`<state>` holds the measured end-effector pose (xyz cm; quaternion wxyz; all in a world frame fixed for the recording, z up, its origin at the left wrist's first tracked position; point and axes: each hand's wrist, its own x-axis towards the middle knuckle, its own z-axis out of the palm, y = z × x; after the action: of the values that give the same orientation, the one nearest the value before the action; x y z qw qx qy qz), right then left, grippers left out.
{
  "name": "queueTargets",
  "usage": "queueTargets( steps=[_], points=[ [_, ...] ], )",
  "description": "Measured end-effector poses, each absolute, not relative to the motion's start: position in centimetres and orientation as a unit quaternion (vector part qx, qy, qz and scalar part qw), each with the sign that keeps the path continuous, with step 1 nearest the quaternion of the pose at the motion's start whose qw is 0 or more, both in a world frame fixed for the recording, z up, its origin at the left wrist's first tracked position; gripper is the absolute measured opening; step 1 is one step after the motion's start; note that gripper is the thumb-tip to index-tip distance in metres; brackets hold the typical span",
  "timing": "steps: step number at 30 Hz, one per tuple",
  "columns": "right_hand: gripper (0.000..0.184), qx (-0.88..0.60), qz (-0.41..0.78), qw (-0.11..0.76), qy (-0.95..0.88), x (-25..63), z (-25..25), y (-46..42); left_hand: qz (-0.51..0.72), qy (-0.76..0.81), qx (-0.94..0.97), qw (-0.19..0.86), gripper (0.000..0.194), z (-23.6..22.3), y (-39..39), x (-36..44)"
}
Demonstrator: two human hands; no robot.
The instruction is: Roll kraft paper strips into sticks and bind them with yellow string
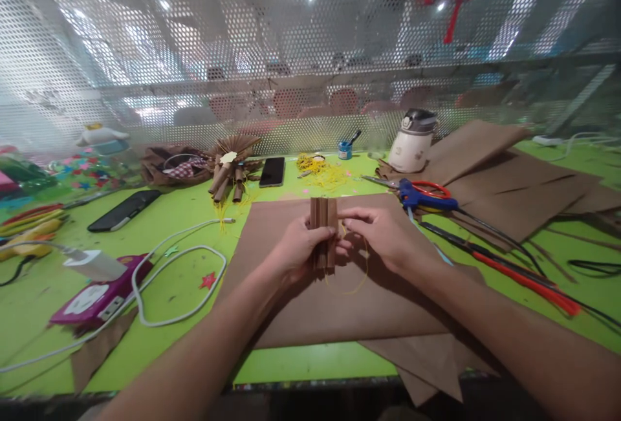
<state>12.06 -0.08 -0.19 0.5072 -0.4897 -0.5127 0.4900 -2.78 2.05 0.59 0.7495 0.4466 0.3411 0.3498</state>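
My left hand (pixel 303 243) is closed around a narrow bundle of pleated brown paper (pixel 320 214), held upright above a brown paper sheet (pixel 286 317). Close on its right, my right hand (pixel 378 233) pinches a thin yellow string (pixel 367 259), which hangs in a loop below the fingers. Part of the string passes by the paper bundle; whether it goes all the way around is hidden by the fingers.
A blue glue gun (pixel 422 198), scissors (pixel 381 182) and a bottle (pixel 412 143) stand or lie right of the sheet. Brown paper pieces (pixel 524 182) spread far right. Leftward are a purple power strip (pixel 99 301), a white cable (pixel 182 249) and a phone (pixel 125 209).
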Motion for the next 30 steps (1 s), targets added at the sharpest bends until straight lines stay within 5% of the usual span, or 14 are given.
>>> queueTargets(
  steps=[4, 14, 18, 25, 30],
  points=[
    [0.024, -0.538, 0.379, 0.490, -0.572, 12.1, 0.2, 0.0, 0.369, 0.401, 0.436, 0.716, 0.023, 1.1, 2.5, -2.9],
    [0.017, -0.469, 0.126, 0.246, -0.839, 10.5, -0.7, -3.4, 0.460, 0.438, 0.345, 0.691, 0.012, 1.6, 5.2, -4.9],
    [0.008, -0.511, 0.202, 0.320, -0.771, 10.5, -0.9, -2.6, 0.433, 0.433, 0.317, 0.724, 0.008, 2.2, 4.6, -4.6],
    [0.018, -0.356, 0.607, 0.347, -0.620, 9.7, -0.7, -2.0, 0.380, 0.315, 0.379, 0.783, 0.006, 3.2, 3.0, -4.5],
    [0.031, -0.387, 0.569, 0.282, -0.669, 10.0, -0.1, -3.2, 0.421, 0.343, 0.380, 0.748, 0.008, 3.1, 3.9, -5.1]
  ],
)
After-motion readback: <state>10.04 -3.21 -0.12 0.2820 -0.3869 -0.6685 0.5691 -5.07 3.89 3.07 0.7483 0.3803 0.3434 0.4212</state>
